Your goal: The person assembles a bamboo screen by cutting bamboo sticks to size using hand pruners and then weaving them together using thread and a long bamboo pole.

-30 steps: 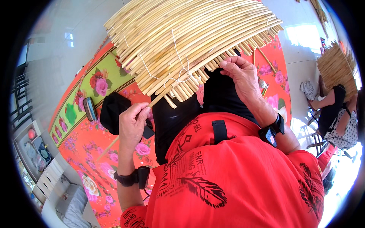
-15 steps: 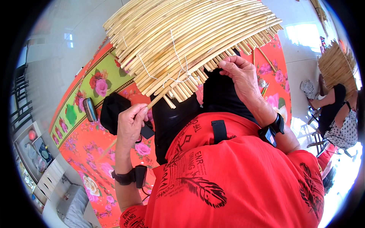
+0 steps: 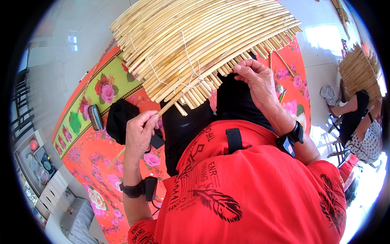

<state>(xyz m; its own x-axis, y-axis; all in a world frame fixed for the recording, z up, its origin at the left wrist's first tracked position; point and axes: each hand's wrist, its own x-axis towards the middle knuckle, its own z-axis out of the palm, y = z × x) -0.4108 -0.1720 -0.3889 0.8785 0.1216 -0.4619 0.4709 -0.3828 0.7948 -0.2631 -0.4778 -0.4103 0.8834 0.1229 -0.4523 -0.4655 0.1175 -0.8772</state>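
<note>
Pinching fingers (image 3: 151,118) around reed (image 3: 166,107), wrist raised

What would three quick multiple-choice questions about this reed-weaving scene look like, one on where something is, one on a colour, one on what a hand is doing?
1. Where does the reed panel sit in relation to the person's hands?
A. Above both hands
B. Flat on the floor beside them
C. Behind the person's back

2. What is the main colour of the floral cloth spread underneath?
A. Blue
B. Orange-red
C. White

3. What is the left hand doing?
A. Resting open on the cloth
B. Gripping a single reed
C. Holding the phone

Answers:
1 A, the panel fills the top of the view, with the right hand at its lower edge.
2 B, orange-red with pink roses and a green border.
3 B, the fingers are closed round a thin stick that leads up into the panel.
</note>
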